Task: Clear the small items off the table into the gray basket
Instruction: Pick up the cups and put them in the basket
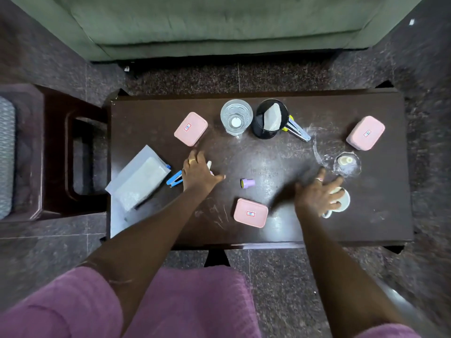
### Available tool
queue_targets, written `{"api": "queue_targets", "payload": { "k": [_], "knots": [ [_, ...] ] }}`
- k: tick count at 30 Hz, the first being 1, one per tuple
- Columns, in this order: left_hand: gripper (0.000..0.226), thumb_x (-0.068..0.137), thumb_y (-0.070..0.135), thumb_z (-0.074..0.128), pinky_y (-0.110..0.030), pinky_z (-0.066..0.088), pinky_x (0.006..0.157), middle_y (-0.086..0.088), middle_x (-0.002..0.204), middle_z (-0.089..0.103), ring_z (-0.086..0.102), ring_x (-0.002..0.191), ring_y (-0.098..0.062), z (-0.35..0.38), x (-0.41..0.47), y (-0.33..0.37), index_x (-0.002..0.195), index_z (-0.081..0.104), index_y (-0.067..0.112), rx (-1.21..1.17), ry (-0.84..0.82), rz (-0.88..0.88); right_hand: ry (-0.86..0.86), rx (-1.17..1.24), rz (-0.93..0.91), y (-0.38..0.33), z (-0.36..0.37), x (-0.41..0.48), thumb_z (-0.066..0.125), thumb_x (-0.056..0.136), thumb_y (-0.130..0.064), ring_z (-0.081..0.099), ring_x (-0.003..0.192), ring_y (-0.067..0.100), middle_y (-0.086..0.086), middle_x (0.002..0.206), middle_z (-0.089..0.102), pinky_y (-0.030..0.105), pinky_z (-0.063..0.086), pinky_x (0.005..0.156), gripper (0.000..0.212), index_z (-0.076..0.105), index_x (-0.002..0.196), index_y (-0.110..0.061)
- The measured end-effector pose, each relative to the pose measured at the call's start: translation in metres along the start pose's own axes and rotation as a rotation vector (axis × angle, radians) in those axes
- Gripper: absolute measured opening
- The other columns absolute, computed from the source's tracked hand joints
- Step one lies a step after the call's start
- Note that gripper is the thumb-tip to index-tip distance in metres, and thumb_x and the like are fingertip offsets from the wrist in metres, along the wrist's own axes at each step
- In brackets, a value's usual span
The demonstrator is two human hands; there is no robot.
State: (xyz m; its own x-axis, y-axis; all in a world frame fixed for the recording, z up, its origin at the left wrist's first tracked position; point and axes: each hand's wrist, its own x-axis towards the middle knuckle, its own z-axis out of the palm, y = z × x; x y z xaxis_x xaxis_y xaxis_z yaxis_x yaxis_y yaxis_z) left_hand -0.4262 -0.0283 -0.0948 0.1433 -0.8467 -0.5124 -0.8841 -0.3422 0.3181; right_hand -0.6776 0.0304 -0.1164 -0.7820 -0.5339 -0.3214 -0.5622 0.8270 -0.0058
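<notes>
Curled over a white-and-lilac piece (pixel 210 165) with the left hand (pixel 198 172); cannot tell whether actually gripped. Spread loose above a glossy white cup (pixel 344 200) with the right hand (pixel 316 194), grasping nothing. Risks sweeping the round lilac cap (pixel 247 183) off the scuffed dark table (pixel 268 152), or tipping the clear ribbed glass (pixel 236 117). Cannot place the gray basket for sure: perhaps the woven gray shape (pixel 6 154) far left.
</notes>
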Motion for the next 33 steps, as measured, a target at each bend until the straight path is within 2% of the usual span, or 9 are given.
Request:
{"api": "queue_targets", "payload": {
  "k": [4, 8, 12, 16, 20, 22, 27, 30, 33],
  "knots": [
    [0.087, 0.065, 0.043, 0.08, -0.047, 0.039, 0.101, -0.011, 0.14, 0.036, 0.037, 0.127, -0.033, 0.006, -0.013, -0.015, 0.133, 0.035, 0.012, -0.023, 0.003, -0.033, -0.044, 0.108, 0.214, 0.026, 0.001, 0.019, 0.074, 0.073, -0.04, 0.023, 0.132, 0.043, 0.012, 0.15, 0.016, 0.061, 0.033, 0.096, 0.078, 0.029, 0.137, -0.037],
    [0.075, 0.071, 0.034, 0.076, -0.046, 0.04, 0.098, -0.014, 0.132, 0.043, 0.044, 0.119, -0.035, 0.011, -0.015, -0.022, 0.132, 0.039, 0.01, -0.064, -0.008, -0.025, -0.011, 0.178, 0.188, 0.036, 0.005, 0.026, 0.057, 0.086, -0.018, 0.034, 0.115, 0.046, 0.019, 0.136, 0.029, 0.05, 0.044, 0.09, 0.039, 0.049, 0.124, -0.025],
    [0.067, 0.076, 0.031, 0.072, -0.041, 0.038, 0.101, -0.015, 0.129, 0.046, 0.046, 0.116, -0.031, 0.013, -0.017, -0.022, 0.13, 0.041, 0.006, -0.039, 0.021, 0.019, 0.029, 0.137, 0.115, 0.029, 0.004, 0.015, 0.05, 0.087, -0.014, 0.038, 0.112, 0.043, 0.024, 0.129, 0.037, 0.04, 0.036, 0.094, 0.032, 0.054, 0.119, -0.018],
    [0.057, 0.078, 0.026, 0.066, -0.039, 0.032, 0.102, -0.014, 0.126, 0.05, 0.044, 0.118, -0.027, 0.013, -0.016, -0.024, 0.127, 0.044, 0.006, 0.021, 0.01, 0.085, 0.098, 0.117, -0.099, 0.002, 0.008, -0.018, 0.058, 0.082, -0.014, 0.037, 0.111, 0.045, 0.027, 0.13, 0.037, 0.04, 0.027, 0.098, 0.037, 0.054, 0.119, -0.018],
    [0.05, 0.074, 0.024, 0.067, -0.037, 0.033, 0.098, -0.012, 0.12, 0.054, 0.046, 0.115, -0.027, 0.001, -0.014, -0.034, 0.119, 0.05, 0.008, -0.082, 0.025, 0.13, 0.114, 0.173, -0.335, -0.048, 0.01, -0.068, 0.062, 0.078, -0.011, 0.035, 0.111, 0.048, 0.025, 0.13, 0.038, 0.049, 0.042, 0.092, 0.041, 0.058, 0.119, -0.019],
    [0.055, 0.072, 0.028, 0.068, -0.033, 0.035, 0.099, -0.01, 0.123, 0.052, 0.047, 0.115, -0.027, -0.015, -0.012, -0.046, 0.121, 0.049, 0.011, -0.139, 0.038, 0.143, 0.104, 0.18, -0.446, -0.081, 0.013, -0.096, 0.065, 0.075, -0.009, 0.037, 0.108, 0.047, 0.025, 0.129, 0.04, 0.051, 0.043, 0.09, 0.045, 0.06, 0.118, -0.019],
    [0.064, 0.066, 0.024, 0.073, -0.032, 0.037, 0.097, -0.011, 0.124, 0.052, 0.049, 0.111, -0.03, -0.1, 0.003, -0.099, 0.124, 0.051, 0.013, -0.356, 0.129, 0.103, 0.085, 0.233, -0.757, -0.185, 0.015, -0.182, 0.067, 0.073, -0.007, 0.04, 0.108, 0.048, 0.027, 0.125, 0.044, 0.052, 0.039, 0.094, 0.045, 0.061, 0.116, -0.019],
    [0.057, 0.068, 0.026, 0.074, -0.035, 0.038, 0.097, -0.013, 0.121, 0.054, 0.051, 0.111, -0.031, -0.161, 0.021, -0.139, 0.119, 0.053, 0.011, -0.346, 0.201, 0.044, 0.033, 0.3, -0.887, -0.251, 0.007, -0.227, 0.07, 0.072, -0.008, 0.04, 0.111, 0.047, 0.026, 0.129, 0.043, 0.047, 0.04, 0.095, 0.047, 0.061, 0.118, -0.018],
    [0.049, 0.069, 0.031, 0.073, -0.037, 0.044, 0.094, -0.015, 0.115, 0.058, 0.054, 0.108, -0.032, -0.233, 0.04, -0.194, 0.11, 0.057, 0.01, -0.346, 0.316, -0.099, -0.063, 0.321, -1.037, -0.329, -0.004, -0.278, 0.069, 0.075, -0.011, 0.038, 0.116, 0.041, 0.019, 0.133, 0.041, 0.038, 0.035, 0.099, 0.049, 0.059, 0.121, -0.023]
  ]
}}
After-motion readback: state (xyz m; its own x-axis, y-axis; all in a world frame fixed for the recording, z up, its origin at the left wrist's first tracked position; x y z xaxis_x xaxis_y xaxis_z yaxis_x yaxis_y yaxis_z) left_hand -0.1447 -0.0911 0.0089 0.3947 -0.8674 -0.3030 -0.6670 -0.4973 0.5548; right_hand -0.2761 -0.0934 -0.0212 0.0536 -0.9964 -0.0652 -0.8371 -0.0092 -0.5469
